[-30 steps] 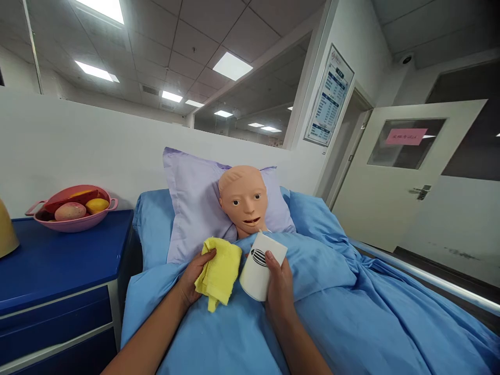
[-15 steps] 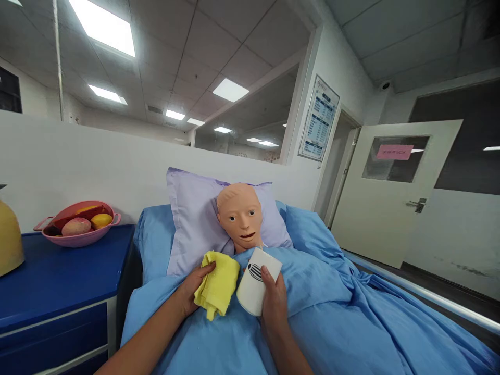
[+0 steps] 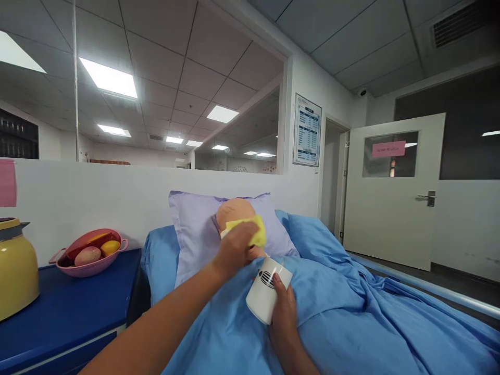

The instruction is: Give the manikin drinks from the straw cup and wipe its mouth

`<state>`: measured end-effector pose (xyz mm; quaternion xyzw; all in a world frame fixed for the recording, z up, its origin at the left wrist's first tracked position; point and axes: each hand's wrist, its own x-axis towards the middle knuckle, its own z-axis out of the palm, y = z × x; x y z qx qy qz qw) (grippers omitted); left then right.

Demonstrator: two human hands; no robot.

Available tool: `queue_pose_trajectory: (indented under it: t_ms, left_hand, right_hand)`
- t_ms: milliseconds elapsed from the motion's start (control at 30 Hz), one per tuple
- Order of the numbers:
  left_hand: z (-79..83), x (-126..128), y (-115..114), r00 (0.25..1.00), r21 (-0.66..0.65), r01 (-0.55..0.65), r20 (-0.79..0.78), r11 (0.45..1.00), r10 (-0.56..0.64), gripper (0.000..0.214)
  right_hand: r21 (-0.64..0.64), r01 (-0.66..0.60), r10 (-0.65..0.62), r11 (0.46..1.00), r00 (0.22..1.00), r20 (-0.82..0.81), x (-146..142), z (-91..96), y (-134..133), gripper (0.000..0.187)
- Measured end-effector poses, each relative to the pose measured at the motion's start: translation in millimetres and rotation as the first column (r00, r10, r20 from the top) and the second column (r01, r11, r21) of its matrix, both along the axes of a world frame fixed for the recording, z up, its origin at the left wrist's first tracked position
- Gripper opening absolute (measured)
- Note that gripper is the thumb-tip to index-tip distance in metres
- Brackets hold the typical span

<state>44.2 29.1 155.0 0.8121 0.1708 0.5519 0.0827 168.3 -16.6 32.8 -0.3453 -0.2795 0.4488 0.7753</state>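
Observation:
My left hand (image 3: 237, 247) is closed on a folded yellow towel (image 3: 258, 233) and holds it over the face of a manikin (image 3: 234, 210). Towel and hand cover the eyes, nose and mouth, so only the bald top of the head and a bit of neck show. In my right hand (image 3: 283, 307) is a white mug (image 3: 264, 302) with a black striped mark, tilted above the blue quilt (image 3: 324, 312). The manikin's head rests on a lilac pillow (image 3: 195, 229).
On the left, a blue bedside cabinet (image 3: 97, 291) bears a yellow thermos jug (image 3: 17, 276) and a pink basket (image 3: 91, 268) of fruit. A metal bed rail (image 3: 429, 289) runs along the right side. Behind it, a white door (image 3: 390, 219) stands ajar.
My left hand has moved up and forward with the towel, from above the quilt onto the manikin's face. My right hand still holds the mug near the same place. The view has shifted slightly.

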Motion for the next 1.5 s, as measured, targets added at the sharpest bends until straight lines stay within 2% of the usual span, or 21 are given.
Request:
queue_pose_trajectory:
  t_ms: [67,100,300,467,533,633,733,833,900,1000,1167,1267,1367,1500]
  left_hand:
    - [-14.6,9.8,10.2,0.965,0.057,0.069,-0.255,0.996,-0.052,0.027]
    - [-22.3,12.7,14.3,0.948,0.069,0.072,-0.314,0.995,-0.047,0.028]
    - [-56.5,5.3,22.0,0.955,0.053,0.035,-0.296,0.998,-0.018,0.032]
    - [-69.1,-11.7,12.9,0.957,-0.116,0.042,-0.282,0.992,-0.074,0.034]
    - [-64.3,-18.2,9.8,0.962,-0.174,0.071,-0.247,0.982,-0.113,0.030]
    - [-40.8,-23.3,7.1,0.981,-0.180,0.118,-0.130,0.977,-0.143,0.024]
    - [-9.1,-16.8,7.1,0.996,-0.064,0.085,-0.028,0.994,-0.087,0.028]
    - [7.7,-1.7,11.0,0.994,0.033,0.044,-0.098,0.998,-0.041,0.027]
    - [4.4,6.2,14.9,0.975,0.058,0.049,-0.218,0.997,-0.035,0.021]
    - [-17.0,8.1,19.7,0.936,0.091,0.065,-0.350,0.994,-0.030,0.023]
    - [-56.6,-8.5,24.1,0.895,0.254,0.015,-0.435,0.967,0.100,0.032]
    - [-64.7,-20.2,24.3,0.855,0.289,0.008,-0.499,0.957,0.143,0.032]
    - [-52.0,-25.4,19.4,0.832,0.313,-0.004,-0.526,0.950,0.177,0.031]
    - [-4.5,-11.5,8.2,0.895,0.230,-0.017,-0.430,0.973,0.117,0.028]
  right_hand:
    - [0.010,0.024,-0.024,1.000,1.000,-0.019,0.3,-0.3,1.4,0.060]
    - [0.007,0.034,-0.034,0.999,0.999,-0.032,0.3,0.1,2.0,0.060]
    - [0.049,0.059,-0.054,0.997,0.993,-0.101,-2.0,5.4,2.6,0.056]
    - [0.048,0.032,-0.029,0.998,0.998,-0.062,-1.7,3.2,2.1,0.055]
    - [0.019,0.042,-0.041,0.999,0.997,-0.060,-1.1,2.9,1.8,0.055]
    - [0.014,-0.020,0.021,1.000,0.998,-0.067,-0.8,5.8,0.1,0.056]
    - [0.029,-0.096,0.098,0.995,0.994,-0.056,-1.2,9.5,-2.8,0.055]
    - [0.034,-0.079,0.081,0.996,0.995,-0.059,-1.5,10.2,-3.3,0.055]
    - [0.044,-0.080,0.083,0.996,0.994,-0.066,-1.3,8.7,-1.0,0.055]
    - [0.066,-0.046,0.051,0.997,0.996,-0.069,-0.6,4.7,5.2,0.052]
    - [0.084,-0.018,0.027,0.996,0.994,-0.106,0.3,1.2,9.0,0.049]
    - [0.066,-0.028,0.035,0.997,0.994,-0.105,-0.6,3.6,4.3,0.049]
    - [0.058,-0.040,0.044,0.998,0.996,-0.076,-2.8,6.8,-0.3,0.052]
    - [0.058,-0.078,0.081,0.995,0.996,-0.046,-4.3,8.6,-3.3,0.057]
